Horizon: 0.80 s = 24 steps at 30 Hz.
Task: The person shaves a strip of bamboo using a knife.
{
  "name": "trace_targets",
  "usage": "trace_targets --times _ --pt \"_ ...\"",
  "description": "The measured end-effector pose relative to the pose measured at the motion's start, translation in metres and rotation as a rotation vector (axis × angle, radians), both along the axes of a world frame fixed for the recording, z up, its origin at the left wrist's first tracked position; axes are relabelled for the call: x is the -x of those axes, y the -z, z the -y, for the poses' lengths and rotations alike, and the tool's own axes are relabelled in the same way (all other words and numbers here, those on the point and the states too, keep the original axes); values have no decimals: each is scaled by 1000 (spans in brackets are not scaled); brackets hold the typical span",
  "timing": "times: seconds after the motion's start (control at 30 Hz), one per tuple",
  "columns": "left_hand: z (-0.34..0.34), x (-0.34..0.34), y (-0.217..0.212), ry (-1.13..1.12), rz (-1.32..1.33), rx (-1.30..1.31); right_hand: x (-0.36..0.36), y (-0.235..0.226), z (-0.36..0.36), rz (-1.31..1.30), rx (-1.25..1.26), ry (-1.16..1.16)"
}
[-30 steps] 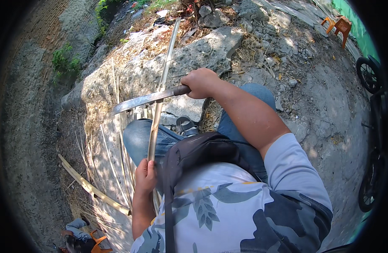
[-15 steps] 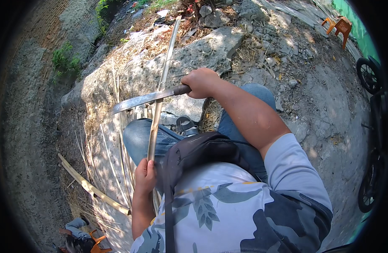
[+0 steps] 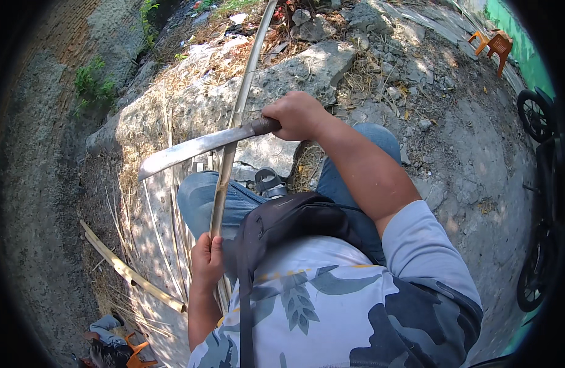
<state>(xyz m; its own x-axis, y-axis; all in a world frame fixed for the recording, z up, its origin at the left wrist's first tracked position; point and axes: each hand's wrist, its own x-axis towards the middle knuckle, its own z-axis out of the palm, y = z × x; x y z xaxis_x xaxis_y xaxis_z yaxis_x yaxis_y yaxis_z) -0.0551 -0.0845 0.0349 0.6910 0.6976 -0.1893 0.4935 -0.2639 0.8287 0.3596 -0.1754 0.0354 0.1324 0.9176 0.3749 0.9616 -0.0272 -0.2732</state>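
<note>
My right hand [image 3: 297, 116] is closed round the dark handle of a machete [image 3: 190, 149], its broad metal blade reaching out to the left. The blade lies across a long, narrow strip of split bamboo [image 3: 223, 184], touching it just beyond my left knee. My left hand [image 3: 207, 260] grips the strip near its lower end, thumb on top, beside my left thigh. From there the bamboo slants up and away, past the blade, over a stone slab to the top of the view. My lap carries a black waist bag [image 3: 301, 221].
Thin bamboo strips [image 3: 172, 208] lie left of my knee, with a thicker bamboo pole [image 3: 132, 274] farther left. A broken concrete slab [image 3: 307, 73] spans the ground ahead. Another person [image 3: 107, 337] sits at lower left. Orange chairs [image 3: 498, 46] and motorcycles [image 3: 536, 113] stand to the right.
The bamboo strip's far end has moved up and out to the top edge. The machete blade has turned to show more of its flat side, its tip farther left. My left hand has shifted slightly left.
</note>
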Motion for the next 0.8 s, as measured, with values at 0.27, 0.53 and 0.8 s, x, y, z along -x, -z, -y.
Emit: trace_targets --times 0.27,0.53,0.8 --pt "-1 -12 -15 -14 23 66 -2 -7 6 -57 -81 89" --pt "-2 -9 -17 4 -18 62 4 -2 -1 95 -47 -20" --pt "-6 -12 -16 22 44 82 -5 -4 6 -143 4 177"
